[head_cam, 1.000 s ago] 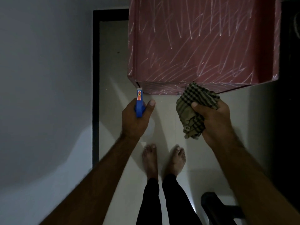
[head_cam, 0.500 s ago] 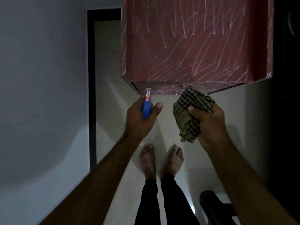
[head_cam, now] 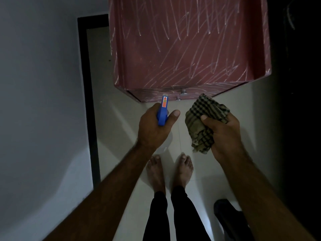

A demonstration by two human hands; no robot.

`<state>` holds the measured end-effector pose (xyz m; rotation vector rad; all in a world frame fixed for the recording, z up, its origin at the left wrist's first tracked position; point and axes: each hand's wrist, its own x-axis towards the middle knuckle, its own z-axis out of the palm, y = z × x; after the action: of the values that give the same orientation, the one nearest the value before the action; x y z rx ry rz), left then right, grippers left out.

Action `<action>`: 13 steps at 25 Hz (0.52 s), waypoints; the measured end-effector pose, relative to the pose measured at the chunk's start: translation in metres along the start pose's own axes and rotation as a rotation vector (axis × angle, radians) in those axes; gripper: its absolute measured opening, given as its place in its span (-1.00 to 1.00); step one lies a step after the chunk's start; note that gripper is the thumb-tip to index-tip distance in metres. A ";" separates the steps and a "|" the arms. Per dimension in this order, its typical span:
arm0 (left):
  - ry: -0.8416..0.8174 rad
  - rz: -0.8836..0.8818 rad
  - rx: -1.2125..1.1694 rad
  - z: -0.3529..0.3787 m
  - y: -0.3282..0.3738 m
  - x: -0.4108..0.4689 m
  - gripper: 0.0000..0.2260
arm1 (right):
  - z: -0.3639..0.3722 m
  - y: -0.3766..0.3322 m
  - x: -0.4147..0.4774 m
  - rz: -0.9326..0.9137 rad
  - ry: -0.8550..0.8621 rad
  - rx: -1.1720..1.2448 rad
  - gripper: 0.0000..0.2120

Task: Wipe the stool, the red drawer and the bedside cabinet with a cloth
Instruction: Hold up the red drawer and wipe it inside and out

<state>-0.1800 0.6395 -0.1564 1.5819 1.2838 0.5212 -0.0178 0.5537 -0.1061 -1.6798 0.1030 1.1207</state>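
Though dim, pale floor (head_cam: 121, 122), grey wall (head_cam: 38, 84), scratched red drawer (head_cam: 187, 49).

Grey wall (head_cam: 38, 84) meets pale tiled floor (head_cam: 112, 129) along black skirting (head_cam: 88, 84).

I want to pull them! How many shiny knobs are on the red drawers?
2. One knob on the front of the red drawer unit, a second knob just below it. More may be hidden lower down.
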 end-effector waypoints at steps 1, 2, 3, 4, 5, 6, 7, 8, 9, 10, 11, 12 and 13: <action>-0.008 0.015 0.019 0.003 0.002 0.001 -0.65 | -0.003 0.000 0.000 -0.004 0.008 0.008 -0.64; -0.011 0.030 0.034 0.005 0.004 0.002 -0.64 | -0.005 0.000 0.001 -0.007 0.012 0.015 -0.64; -0.014 0.042 0.042 0.007 0.005 0.003 -0.62 | -0.007 -0.001 0.001 -0.010 0.017 0.021 -0.64; -0.018 0.050 0.042 0.008 0.005 0.005 -0.62 | -0.009 -0.001 0.002 -0.013 0.022 0.025 -0.65; -0.029 0.052 0.040 0.011 0.007 0.006 -0.61 | -0.012 -0.002 0.002 -0.016 0.027 0.032 -0.66; -0.045 0.046 0.037 0.014 0.008 0.007 -0.60 | -0.015 -0.003 0.002 -0.019 0.031 0.041 -0.67; -0.062 0.038 0.037 0.017 0.009 0.008 -0.58 | -0.017 -0.003 0.003 -0.021 0.035 0.050 -0.68; -0.079 0.031 0.043 0.020 0.011 0.008 -0.56 | -0.020 -0.004 0.002 -0.023 0.040 0.060 -0.69; -0.088 0.027 0.053 0.022 0.013 0.008 -0.56 | -0.021 -0.004 0.002 -0.022 0.045 0.067 -0.70; -0.095 0.033 0.059 0.024 0.016 0.009 -0.57 | -0.023 -0.005 0.001 -0.021 0.051 0.075 -0.70; -0.102 0.040 0.058 0.027 0.018 0.009 -0.58 | -0.026 -0.006 0.001 -0.021 0.056 0.084 -0.70; -0.109 0.044 0.058 0.030 0.021 0.011 -0.59 | -0.028 -0.006 0.001 -0.019 0.060 0.092 -0.70; -0.117 0.043 0.069 0.034 0.024 0.013 -0.60 | -0.031 -0.007 0.001 -0.017 0.066 0.099 -0.70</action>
<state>-0.1366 0.6381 -0.1526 1.6758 1.1925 0.4087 0.0058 0.5325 -0.1020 -1.6263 0.1827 1.0309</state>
